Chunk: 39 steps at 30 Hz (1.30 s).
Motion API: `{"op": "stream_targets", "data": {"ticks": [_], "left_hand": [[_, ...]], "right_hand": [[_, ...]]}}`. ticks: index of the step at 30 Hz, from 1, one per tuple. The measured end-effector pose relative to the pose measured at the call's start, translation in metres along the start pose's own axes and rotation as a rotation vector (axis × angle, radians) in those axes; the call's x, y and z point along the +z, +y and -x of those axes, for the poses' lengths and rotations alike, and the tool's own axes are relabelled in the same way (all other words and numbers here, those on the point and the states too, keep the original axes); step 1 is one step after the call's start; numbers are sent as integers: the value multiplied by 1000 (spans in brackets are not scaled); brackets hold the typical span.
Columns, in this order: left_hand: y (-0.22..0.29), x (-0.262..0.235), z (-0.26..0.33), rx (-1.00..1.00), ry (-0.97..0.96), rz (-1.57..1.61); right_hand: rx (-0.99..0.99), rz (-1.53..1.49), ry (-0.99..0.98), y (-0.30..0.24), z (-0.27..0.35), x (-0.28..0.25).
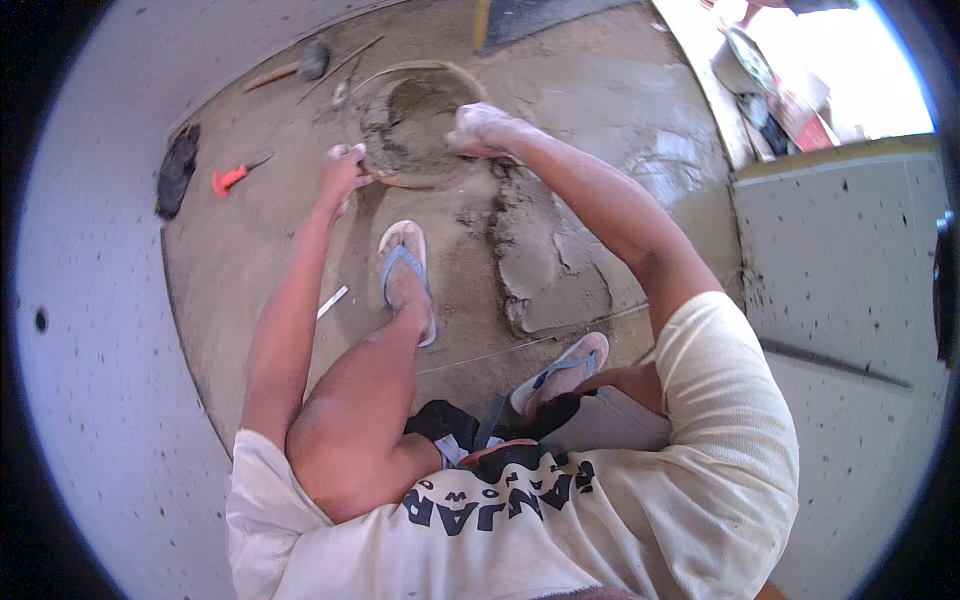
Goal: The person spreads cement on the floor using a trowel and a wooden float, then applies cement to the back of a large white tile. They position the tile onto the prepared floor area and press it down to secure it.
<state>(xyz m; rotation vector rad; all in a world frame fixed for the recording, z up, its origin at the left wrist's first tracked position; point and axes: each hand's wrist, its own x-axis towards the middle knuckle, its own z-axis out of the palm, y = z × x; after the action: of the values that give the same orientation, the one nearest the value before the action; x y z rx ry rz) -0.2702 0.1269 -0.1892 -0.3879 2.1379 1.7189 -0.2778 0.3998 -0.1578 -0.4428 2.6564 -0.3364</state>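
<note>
Gripping basin (pixel 405 184) rim w/ both hands: L hand (pixel 345 178) clamped on near-left edge, R hand (pixel 485 130) clamped on right edge. Basin's ahead of L foot (pixel 408 285), wet mortar (pixel 420 112) inside; can't tell if it's touching flr (pixel 270 225). Mortar patch (pixel 545 270) nearer, to R; red-handled tool (pixel 232 179) & mallet (pixel 312 62) to L.

Mortar pan (pixel 470 77) ahead, mortar (pixel 425 108) in it; L hand (pixel 345 173) at near-L rim, R hand (pixel 488 130) at R rim. Hammer (pixel 276 75) L of pan, hand tool (pixel 232 179) nearer. Mortar patch (pixel 535 265) on flr (pixel 225 290), R of L flip-flop (pixel 388 272), beyond R flip-flop (pixel 522 393).
</note>
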Motion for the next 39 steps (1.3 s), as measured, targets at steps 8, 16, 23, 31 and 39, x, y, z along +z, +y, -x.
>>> {"op": "stream_targets", "data": {"ticks": [8, 16, 23, 31, 39], "left_hand": [[-19, -20, -2, 1, -57, 135], [-39, -54, -13, -152, -114, 159], [-23, -84, 11, -136, -157, -1], [23, -97, 60, -95, -150, -378], [74, -40, 101, 82, -173, -740]], "right_hand": [[178, -802, -191, 3, 50, -10], [90, -960, 87, 53, 213, -39], [236, -957, 241, 102, 346, 12], [616, -1108, 382, 136, 480, 88], [759, -942, 478, 163, 553, 107]]}}
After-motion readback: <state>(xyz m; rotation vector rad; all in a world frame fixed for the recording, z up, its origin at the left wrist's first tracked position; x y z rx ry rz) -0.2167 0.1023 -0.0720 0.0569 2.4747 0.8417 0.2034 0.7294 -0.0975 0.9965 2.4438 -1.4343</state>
